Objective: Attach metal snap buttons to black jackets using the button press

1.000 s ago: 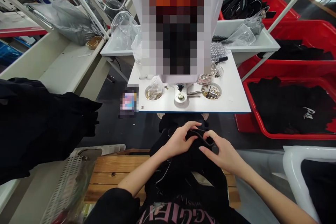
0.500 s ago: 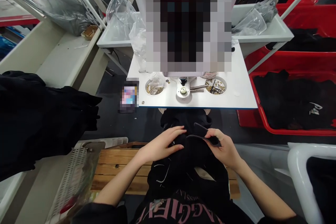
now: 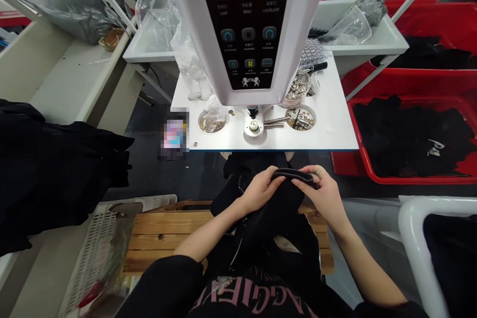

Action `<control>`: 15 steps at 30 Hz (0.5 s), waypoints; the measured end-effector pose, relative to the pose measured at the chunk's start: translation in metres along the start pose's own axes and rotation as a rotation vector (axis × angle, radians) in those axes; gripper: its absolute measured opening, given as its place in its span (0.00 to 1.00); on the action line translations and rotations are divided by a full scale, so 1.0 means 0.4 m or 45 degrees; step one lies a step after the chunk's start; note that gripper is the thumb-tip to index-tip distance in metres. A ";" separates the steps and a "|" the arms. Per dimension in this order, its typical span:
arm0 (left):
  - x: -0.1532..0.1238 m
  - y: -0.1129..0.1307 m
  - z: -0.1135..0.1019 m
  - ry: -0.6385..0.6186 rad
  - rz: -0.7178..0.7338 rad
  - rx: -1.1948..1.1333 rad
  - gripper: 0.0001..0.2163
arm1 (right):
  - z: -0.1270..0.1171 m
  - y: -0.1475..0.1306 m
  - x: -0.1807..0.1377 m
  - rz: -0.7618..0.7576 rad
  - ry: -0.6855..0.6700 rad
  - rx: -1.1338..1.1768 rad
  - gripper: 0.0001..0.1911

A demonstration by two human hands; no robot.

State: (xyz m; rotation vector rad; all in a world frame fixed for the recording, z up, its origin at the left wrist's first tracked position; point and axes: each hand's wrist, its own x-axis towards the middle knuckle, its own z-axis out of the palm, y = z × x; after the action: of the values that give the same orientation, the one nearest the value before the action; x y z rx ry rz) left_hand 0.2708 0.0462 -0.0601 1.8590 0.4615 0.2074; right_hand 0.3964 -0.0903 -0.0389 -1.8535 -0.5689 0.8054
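A black garment (image 3: 274, 218) lies bunched in my lap over a wooden bench (image 3: 160, 238). My left hand (image 3: 259, 191) grips a folded edge of it from the left, fingers closed on the cloth. From the right, my right hand (image 3: 324, 194) pinches the same dark band, thumb on top. Both hands sit just below the front edge of a white machine table (image 3: 335, 131). On that table a small round press die (image 3: 254, 127) stands under a white machine head with a dark button panel (image 3: 248, 25). Two recessed dishes of metal snaps (image 3: 210, 123) flank the die.
Red bins (image 3: 372, 169) holding black garments stand to the right. A pile of black cloth (image 3: 55, 174) rests on the left. A white slatted basket (image 3: 100, 253) sits at lower left, a white chair arm (image 3: 421, 238) at lower right. Clear plastic bags (image 3: 160, 10) lie on white trays behind the machine.
Both hands lifted the folded garment edge up and forward toward the table edge. My left hand went from resting flat on the cloth to gripping it. The view tilted up.
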 end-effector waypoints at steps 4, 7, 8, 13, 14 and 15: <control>-0.002 0.008 0.010 0.081 -0.030 0.083 0.10 | -0.008 0.024 0.011 0.057 -0.056 0.061 0.20; -0.001 0.004 0.011 0.125 -0.075 0.067 0.11 | -0.001 0.030 0.011 0.051 -0.038 0.051 0.18; 0.000 0.002 0.011 0.141 -0.094 0.048 0.12 | 0.003 0.029 0.011 0.050 -0.018 0.047 0.18; 0.002 -0.001 0.006 0.190 -0.158 -0.063 0.15 | 0.020 0.019 0.016 0.063 -0.013 0.049 0.18; 0.002 -0.001 0.005 0.190 -0.162 -0.078 0.15 | 0.021 0.020 0.018 0.059 -0.025 0.036 0.18; 0.002 0.000 0.003 0.190 -0.167 -0.086 0.16 | 0.022 0.022 0.019 0.051 -0.038 0.016 0.18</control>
State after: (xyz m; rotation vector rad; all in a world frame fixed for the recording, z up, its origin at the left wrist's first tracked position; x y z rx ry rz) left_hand 0.2721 0.0454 -0.0606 1.7470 0.6694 0.2712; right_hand 0.3952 -0.0832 -0.0514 -1.8491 -0.5454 0.8624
